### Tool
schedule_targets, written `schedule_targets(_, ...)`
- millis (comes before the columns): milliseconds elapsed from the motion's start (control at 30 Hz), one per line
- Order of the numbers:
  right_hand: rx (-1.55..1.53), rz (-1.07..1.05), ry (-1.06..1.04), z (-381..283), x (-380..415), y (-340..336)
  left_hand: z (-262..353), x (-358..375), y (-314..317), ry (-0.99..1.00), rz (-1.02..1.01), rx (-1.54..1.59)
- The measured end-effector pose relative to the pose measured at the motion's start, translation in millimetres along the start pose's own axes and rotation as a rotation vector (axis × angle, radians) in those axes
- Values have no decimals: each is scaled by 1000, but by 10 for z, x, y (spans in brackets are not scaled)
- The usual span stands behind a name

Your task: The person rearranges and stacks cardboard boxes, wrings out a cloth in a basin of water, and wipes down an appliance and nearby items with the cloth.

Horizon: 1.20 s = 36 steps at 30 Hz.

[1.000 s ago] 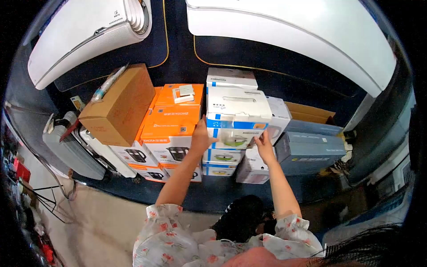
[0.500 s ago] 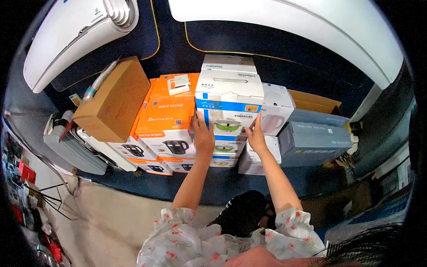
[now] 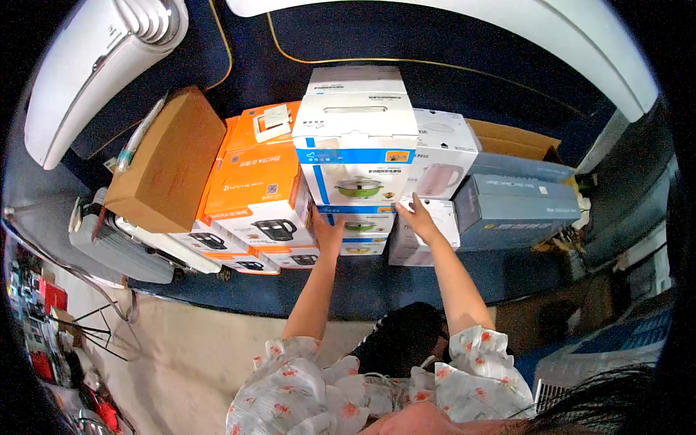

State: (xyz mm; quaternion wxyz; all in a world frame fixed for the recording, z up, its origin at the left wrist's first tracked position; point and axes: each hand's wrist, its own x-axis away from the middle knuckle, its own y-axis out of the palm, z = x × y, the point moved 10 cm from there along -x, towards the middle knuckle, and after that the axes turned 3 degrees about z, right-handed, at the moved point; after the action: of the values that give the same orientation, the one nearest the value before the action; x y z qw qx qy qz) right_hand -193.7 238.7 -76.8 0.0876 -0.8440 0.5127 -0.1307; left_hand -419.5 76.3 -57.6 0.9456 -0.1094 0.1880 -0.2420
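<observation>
A white box with a blue band and a green electric pan (image 3: 359,187) pictured on it tops a stack in the middle. Beneath it is a similar white and blue box (image 3: 362,219), partly covered by my hands. My left hand (image 3: 328,232) lies against its left side, fingers stretched up into the gap beside an orange and white kettle box (image 3: 272,228). On the other side, my right hand (image 3: 419,220) has its thumb at the lower box's right edge and its fingers spread. Behind the right hand stands a white box with a pink kettle picture (image 3: 440,177).
A brown carton (image 3: 167,163) leans on the orange boxes at left. Grey-blue boxes (image 3: 518,206) stand at right on the dark shelf (image 3: 362,286). White air-conditioner units (image 3: 464,9) hang overhead. A thin black metal stand (image 3: 101,330) is on the floor at left.
Both hands have slid down from the top box's sides to the box below. The view has shifted, and the top box appears nearer and slightly turned.
</observation>
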Motion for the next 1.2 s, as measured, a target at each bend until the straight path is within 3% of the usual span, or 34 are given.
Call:
schedule_targets(233,-54,-105,-1,-238,194,141,-152,-32,107,-119,68,174)
schedule_targets(333,-130,-104,-21,177,63,282,-217,129,140,-88,68,448)
schedule_targets(400,-146,-106,-46,468,4,405,-1246,239,444,-131,34,439)
schedule_targets(433,-99,-80,46,996,-151,549,-1527,305,517,-229,-4,396)
schedule_targets(467,-212,-102,130,714,96,506,-1812,382,590,-326,-48,351)
schedule_targets(500,-270,-94,173,528,228,482,-2356,267,643,-66,-33,33)
schedule_targets(600,-344,-7,229,391,352,501,-2395,310,754,-219,-98,452)
schedule_targets(700,-361,91,235,535,246,493,-2090,250,918,-224,-180,621)
schedule_targets(800,-344,58,216,918,93,617,-2397,140,969,-179,-152,467)
schedule_targets(900,-321,-31,175,1344,-77,830,-1867,240,995,-327,-113,817)
schedule_targets(1033,-279,-114,153,1502,-183,1026,-1939,297,922,-478,-85,774)
schedule_targets(1133,24,57,145,1323,-73,810,-1873,322,938,-481,-129,747)
schedule_targets(1200,-129,-13,68,1212,-44,832,-1847,370,844,-440,-111,666)
